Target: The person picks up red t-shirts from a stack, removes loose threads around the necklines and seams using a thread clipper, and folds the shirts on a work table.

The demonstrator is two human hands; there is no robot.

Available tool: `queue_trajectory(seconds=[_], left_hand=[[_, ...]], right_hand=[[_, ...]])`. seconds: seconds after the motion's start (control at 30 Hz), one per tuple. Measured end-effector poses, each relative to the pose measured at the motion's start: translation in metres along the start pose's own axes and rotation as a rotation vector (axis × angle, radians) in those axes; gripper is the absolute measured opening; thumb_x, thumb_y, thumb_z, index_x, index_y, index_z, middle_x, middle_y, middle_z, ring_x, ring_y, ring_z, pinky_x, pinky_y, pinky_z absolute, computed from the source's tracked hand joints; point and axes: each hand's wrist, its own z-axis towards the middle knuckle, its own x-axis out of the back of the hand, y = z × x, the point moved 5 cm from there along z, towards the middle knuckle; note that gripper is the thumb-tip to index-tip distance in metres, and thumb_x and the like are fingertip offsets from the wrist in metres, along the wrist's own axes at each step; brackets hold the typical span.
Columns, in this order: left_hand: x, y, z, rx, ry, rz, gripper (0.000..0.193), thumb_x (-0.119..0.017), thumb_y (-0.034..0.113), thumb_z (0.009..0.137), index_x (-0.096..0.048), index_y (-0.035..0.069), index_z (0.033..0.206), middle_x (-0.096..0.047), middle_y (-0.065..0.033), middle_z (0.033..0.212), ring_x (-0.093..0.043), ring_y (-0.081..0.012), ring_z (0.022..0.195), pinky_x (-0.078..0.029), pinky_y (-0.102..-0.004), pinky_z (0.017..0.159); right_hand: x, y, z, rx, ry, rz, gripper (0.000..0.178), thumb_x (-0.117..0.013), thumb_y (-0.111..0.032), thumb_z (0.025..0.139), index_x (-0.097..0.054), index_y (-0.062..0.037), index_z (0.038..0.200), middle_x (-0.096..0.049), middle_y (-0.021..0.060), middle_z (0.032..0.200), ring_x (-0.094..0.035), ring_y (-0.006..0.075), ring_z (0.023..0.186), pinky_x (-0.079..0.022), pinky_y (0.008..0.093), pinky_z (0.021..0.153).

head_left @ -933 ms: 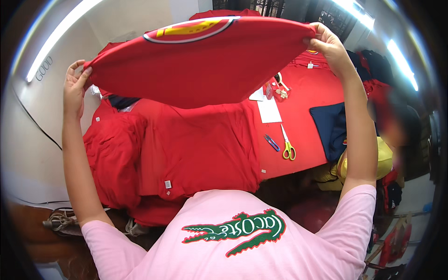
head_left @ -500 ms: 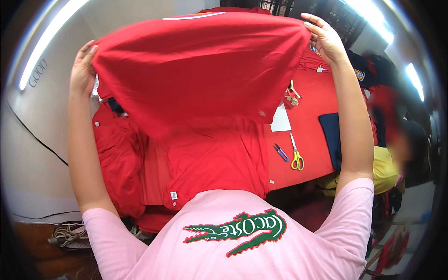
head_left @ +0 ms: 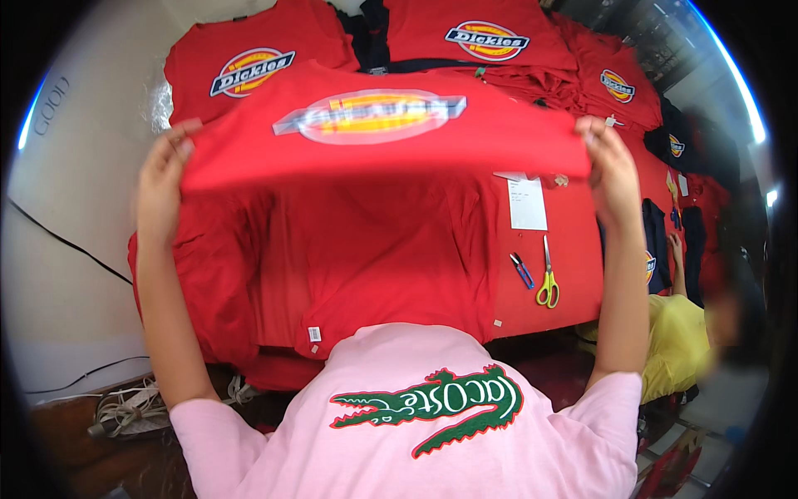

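Between my two raised hands a red T-shirt (head_left: 249, 150) is stretched out, its oval yellow, white and dark chest print blurred by motion. My left hand (head_left: 170, 158) pinches one side of the cloth, and my right hand (head_left: 607, 158) pinches the other. The shirt's far part lies toward the stacked shirts, while its near edge hangs above the table. Beneath it, another red garment (head_left: 382, 266) lies spread on the red-covered table (head_left: 569, 249), with a small white tag at its near left corner.
Yellow-handled scissors (head_left: 548, 283), blue thread snips (head_left: 522, 271) and a white paper (head_left: 528, 204) lie at right. Printed red shirts (head_left: 258, 41) are piled at the back. A crumpled red garment heap (head_left: 195, 274) sits at left. At far right is another person in a yellow top (head_left: 677, 341).
My hands have come down and nearer, lowering the red shirt. Its chest print now faces up in view, and the piled shirts behind have become visible.
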Motion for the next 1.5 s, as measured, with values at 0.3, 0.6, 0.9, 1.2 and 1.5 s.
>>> queue_trajectory(seconds=[0.3, 0.6, 0.9, 1.2, 1.5], left_hand=[[-0.046, -0.212, -0.225, 0.687, -0.270, -0.176, 0.045, -0.054, 0.002, 0.104, -0.048, 0.001, 0.148, -0.069, -0.0083, 0.120, -0.063, -0.0124, 0.112, -0.046, -0.0269, 0.102], [-0.033, -0.250, -0.251, 0.756, -0.315, -0.061, 0.050, -0.073, 0.005, 0.092, -0.057, -0.002, 0.139, -0.069, -0.0060, 0.102, -0.060, -0.0117, 0.094, -0.050, -0.0263, 0.091], [-0.100, -0.261, -0.179, 0.530, -0.196, 0.035, 0.043, -0.083, 0.010, 0.084, -0.068, -0.003, 0.123, -0.068, -0.0060, 0.104, -0.060, -0.0117, 0.094, -0.053, -0.0277, 0.084], [-0.078, -0.230, -0.191, 0.556, -0.393, 0.114, 0.032, -0.087, 0.008, 0.077, -0.068, -0.001, 0.100, -0.057, 0.0000, 0.076, -0.053, -0.0087, 0.074, -0.047, -0.0257, 0.071], [-0.114, -0.260, -0.172, 0.574, -0.230, -0.078, 0.027, -0.078, 0.010, 0.090, -0.070, -0.003, 0.113, -0.068, -0.0018, 0.093, -0.060, -0.0084, 0.085, -0.050, -0.0234, 0.080]], right_hand=[[-0.032, 0.221, -0.216, -0.764, -0.125, -0.094, 0.017, -0.070, -0.004, 0.095, -0.071, -0.0043, 0.113, -0.062, -0.0052, 0.085, -0.056, 0.0048, 0.078, -0.045, 0.0224, 0.071], [-0.005, 0.237, -0.234, -0.849, -0.256, -0.381, 0.017, -0.074, 0.005, 0.086, -0.071, 0.0000, 0.103, -0.065, -0.0009, 0.083, -0.059, 0.0070, 0.073, -0.048, 0.0226, 0.070], [-0.071, 0.207, -0.166, -0.387, -0.186, -0.962, 0.031, -0.088, -0.018, 0.078, -0.070, -0.0012, 0.096, -0.056, 0.0059, 0.088, -0.054, 0.0181, 0.070, -0.047, 0.0331, 0.066], [-0.033, 0.213, -0.182, -0.579, -0.082, -0.386, 0.022, -0.084, -0.006, 0.079, -0.063, -0.0011, 0.075, -0.061, 0.0068, 0.109, -0.057, 0.0187, 0.108, -0.043, 0.0308, 0.095], [-0.042, 0.225, -0.135, -0.391, 0.011, -0.662, 0.025, -0.080, -0.003, 0.085, -0.067, 0.0004, 0.107, -0.064, 0.0066, 0.104, -0.063, 0.0163, 0.092, -0.052, 0.0296, 0.083]])
